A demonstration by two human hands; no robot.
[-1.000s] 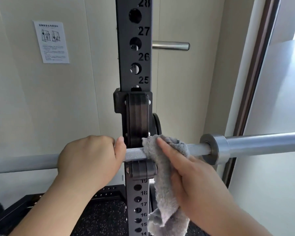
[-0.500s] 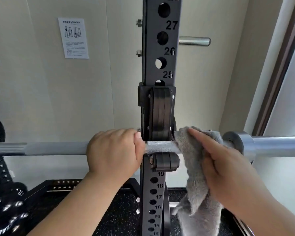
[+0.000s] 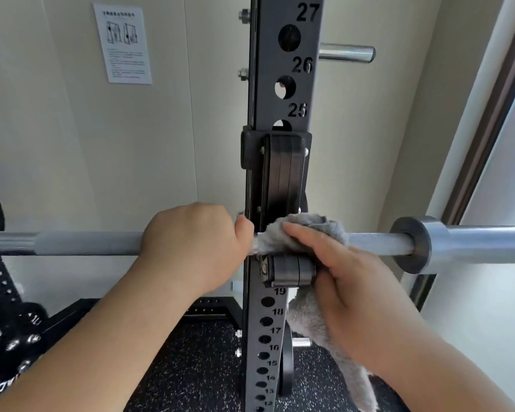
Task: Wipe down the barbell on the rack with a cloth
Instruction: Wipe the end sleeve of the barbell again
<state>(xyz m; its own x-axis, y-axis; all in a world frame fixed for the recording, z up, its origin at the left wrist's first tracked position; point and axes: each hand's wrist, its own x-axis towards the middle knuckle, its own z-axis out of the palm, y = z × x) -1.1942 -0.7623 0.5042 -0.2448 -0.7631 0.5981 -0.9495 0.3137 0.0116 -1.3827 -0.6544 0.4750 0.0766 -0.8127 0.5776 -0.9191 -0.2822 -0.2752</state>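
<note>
Barbell [image 3: 84,243] lies level on rack [image 3: 275,84]. Left hand [image 3: 191,239] wraps the shaft just left of the rack; right hand [image 3: 348,275] holds grey cloth [image 3: 312,226] curled over the shaft beside it. Bar judged heavy, rigid, steady under pressure. Cloth is soft and limp, so grip it bunched; its tail dangles.

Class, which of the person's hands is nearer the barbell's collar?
Right. The right hand holds the cloth on the bar between the upright and the collar; the left hand grips the bar on the upright's other side, farther away.
</note>
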